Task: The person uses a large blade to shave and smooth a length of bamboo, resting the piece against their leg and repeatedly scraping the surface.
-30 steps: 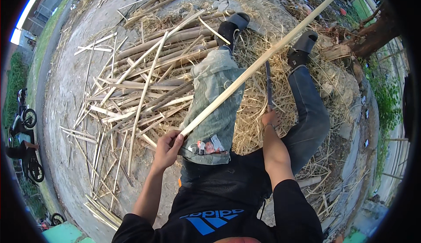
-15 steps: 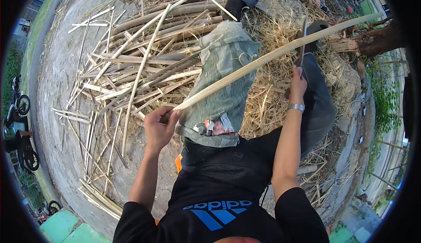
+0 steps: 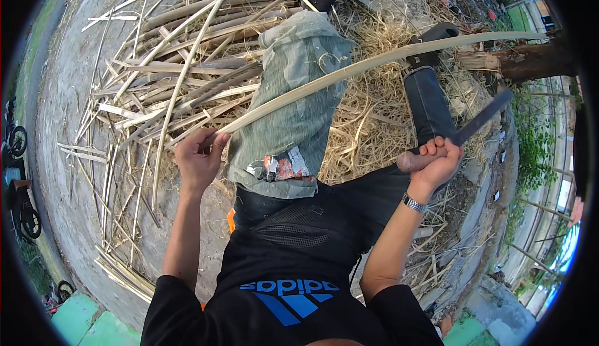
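A long pale bamboo strip [image 3: 362, 65] slants from the left up to the far right, lying across the grey-green cloth [image 3: 293, 84] over my left leg. My left hand [image 3: 198, 155] pinches it near its lower left end between thumb and fingers. Off to the right, my right hand [image 3: 435, 165] is closed round the rounded wooden handle of a knife [image 3: 483, 119]. Its long dark blade points up and to the right, apart from the strip. The strip's far end reaches past my right foot, near a log [image 3: 530, 62].
Many split bamboo pieces [image 3: 187, 71] lie piled on the concrete ground [image 3: 68, 90] at the left. Curly shavings [image 3: 368, 109] cover the ground between my legs. A bundle of thin strips [image 3: 125, 274] lies at the lower left. Bicycles [image 3: 25, 212] stand at the far left.
My right hand has drawn the knife down and away from the strip, turning the blade to the right. The strip stays in my left hand, its far end now slightly lower.
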The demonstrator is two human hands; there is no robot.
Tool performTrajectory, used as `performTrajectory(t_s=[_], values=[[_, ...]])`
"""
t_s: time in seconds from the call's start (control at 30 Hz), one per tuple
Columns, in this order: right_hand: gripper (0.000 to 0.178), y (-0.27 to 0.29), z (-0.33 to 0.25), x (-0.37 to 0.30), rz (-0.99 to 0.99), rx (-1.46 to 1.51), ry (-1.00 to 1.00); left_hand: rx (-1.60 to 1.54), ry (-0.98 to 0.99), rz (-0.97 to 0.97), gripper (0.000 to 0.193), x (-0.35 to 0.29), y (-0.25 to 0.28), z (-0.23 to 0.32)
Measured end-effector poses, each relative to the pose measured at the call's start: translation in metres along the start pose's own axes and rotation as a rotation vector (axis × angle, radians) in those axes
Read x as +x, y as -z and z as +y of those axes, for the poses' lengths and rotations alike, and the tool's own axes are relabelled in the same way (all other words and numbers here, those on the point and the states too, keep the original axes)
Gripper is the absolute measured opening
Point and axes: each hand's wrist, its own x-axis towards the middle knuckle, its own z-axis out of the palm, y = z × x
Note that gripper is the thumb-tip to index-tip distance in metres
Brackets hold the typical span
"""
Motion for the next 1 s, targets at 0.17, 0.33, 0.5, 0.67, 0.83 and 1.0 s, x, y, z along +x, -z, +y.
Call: performTrajectory(t_s=[0.17,0.33,0.5,0.67,0.83,1.0], values=[[0.029,-0.014,-0.003,-0.03,-0.056,-0.146,0.422,0.159,-0.126,-0.026,0.032,0.01,0.012,0.022],[0.034,-0.037,-0.029,-0.024,-0.363,-0.678,0.299,0.243,-0.18,-0.144,0.029,0.026,0.021,0.05],[0.036,-0.056,0.005,0.014,-0.267,-0.712,0.298,0.181,-0.336,-0.009,0.027,0.022,-0.017,0.058],[0.034,-0.055,0.049,-0.037,-0.598,-0.929,0.479,0.331,-0.511,0.12,0.024,0.022,-0.028,0.061],[0.033,-0.063,0.012,-0.003,-0.309,-0.635,0.17,0.384,-0.641,0.146,0.017,0.028,-0.035,0.053],[0.03,-0.075,0.037,-0.053,-0.662,-0.817,0.37,0.317,-0.633,0.154,0.019,0.033,-0.045,0.058]])
